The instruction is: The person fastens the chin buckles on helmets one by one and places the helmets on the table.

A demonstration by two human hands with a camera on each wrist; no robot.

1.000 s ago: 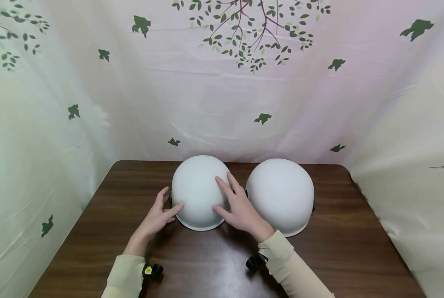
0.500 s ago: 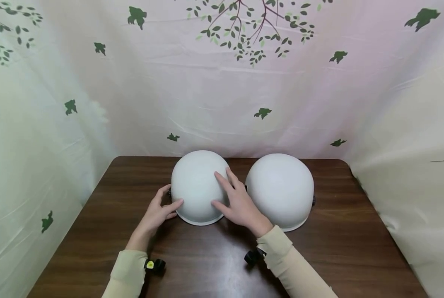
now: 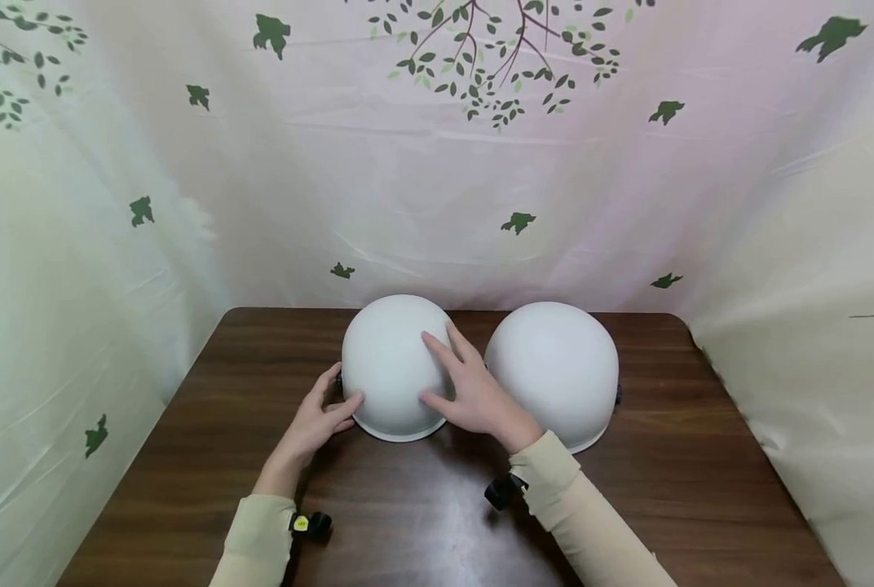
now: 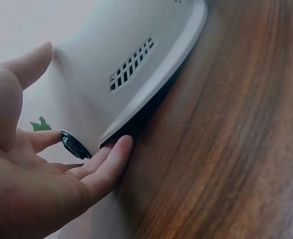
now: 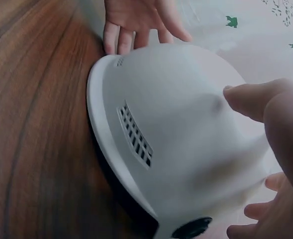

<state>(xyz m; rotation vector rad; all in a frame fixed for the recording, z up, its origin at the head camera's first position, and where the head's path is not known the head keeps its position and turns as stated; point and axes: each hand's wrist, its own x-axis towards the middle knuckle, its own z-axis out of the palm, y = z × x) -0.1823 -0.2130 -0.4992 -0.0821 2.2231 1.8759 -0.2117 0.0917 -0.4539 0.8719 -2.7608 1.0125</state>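
Two white helmets stand dome up, side by side on the brown table. In the head view, both hands are at the left helmet (image 3: pixel 393 359). My left hand (image 3: pixel 318 420) grips its left side. In the left wrist view the thumb (image 4: pixel 37 64) lies against the shell, and the fingers reach to the lower rim beside a round black knob (image 4: pixel 75 145). My right hand (image 3: pixel 474 391) rests on the right side of the dome, fingers spread and fairly straight. A slotted vent (image 5: pixel 135 134) shows above the rim in the right wrist view.
Close on the right stands the second helmet (image 3: pixel 554 371), its black side knob (image 3: pixel 618 395) facing right. A pale curtain (image 3: pixel 408 187) printed with leaves and birds hangs behind the table (image 3: pixel 408 522) and along both sides. Each wrist wears a small black camera.
The left hand's fingers have closed in on the left helmet's side. That helmet has shifted slightly right with both hands. The head view has tilted a little.
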